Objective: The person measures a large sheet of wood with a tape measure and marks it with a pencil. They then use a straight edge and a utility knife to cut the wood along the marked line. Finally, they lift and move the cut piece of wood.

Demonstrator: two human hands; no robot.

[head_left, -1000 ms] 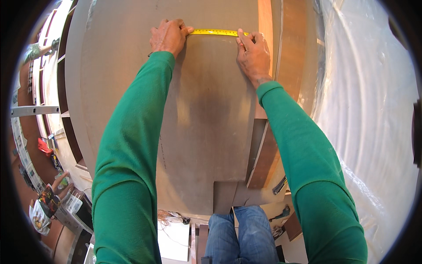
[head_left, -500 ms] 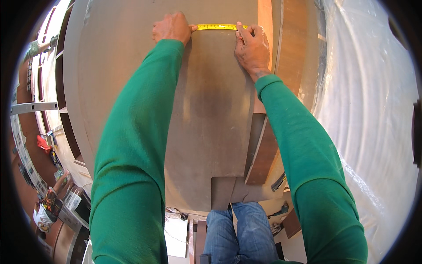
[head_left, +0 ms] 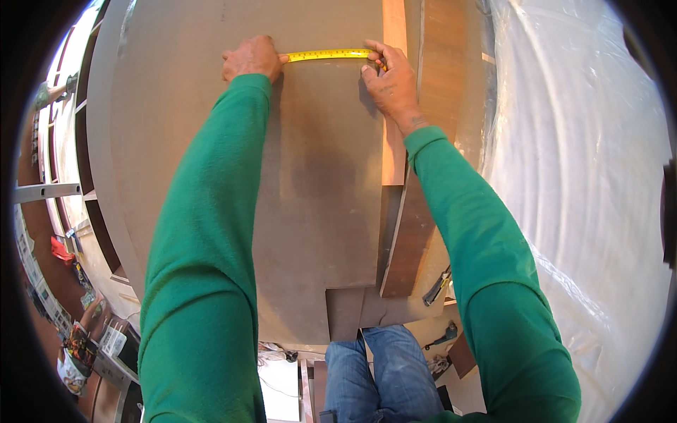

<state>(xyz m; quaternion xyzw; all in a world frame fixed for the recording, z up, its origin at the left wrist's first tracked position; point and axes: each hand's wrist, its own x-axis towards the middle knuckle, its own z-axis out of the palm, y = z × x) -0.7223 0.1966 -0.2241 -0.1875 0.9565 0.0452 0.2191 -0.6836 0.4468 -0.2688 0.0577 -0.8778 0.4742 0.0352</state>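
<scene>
A yellow tape measure blade (head_left: 328,54) stretches between my hands across a large grey-brown sheet (head_left: 317,225). At the blade's left end is my left hand (head_left: 252,59), its fingers curled and its thumb pressing the tape down. Around the right end, the thumb and fingers of my right hand (head_left: 392,83) are closed, near the sheet's right edge. The tape's case is not visible. Beside my right hand, a light orange-brown wood strip (head_left: 393,151) runs along that edge.
A darker brown board (head_left: 407,257) lies right of the sheet, with a utility knife (head_left: 437,285) near its lower end. Clear plastic sheeting (head_left: 564,176) hangs at the right. A tool like a drill (head_left: 443,335) sits below. Another person (head_left: 76,359) is at lower left.
The view has shifted, so the sheet and both hands appear further left and slightly lower. My right fingers have changed their hold on the tape; my left thumb stays at its end.
</scene>
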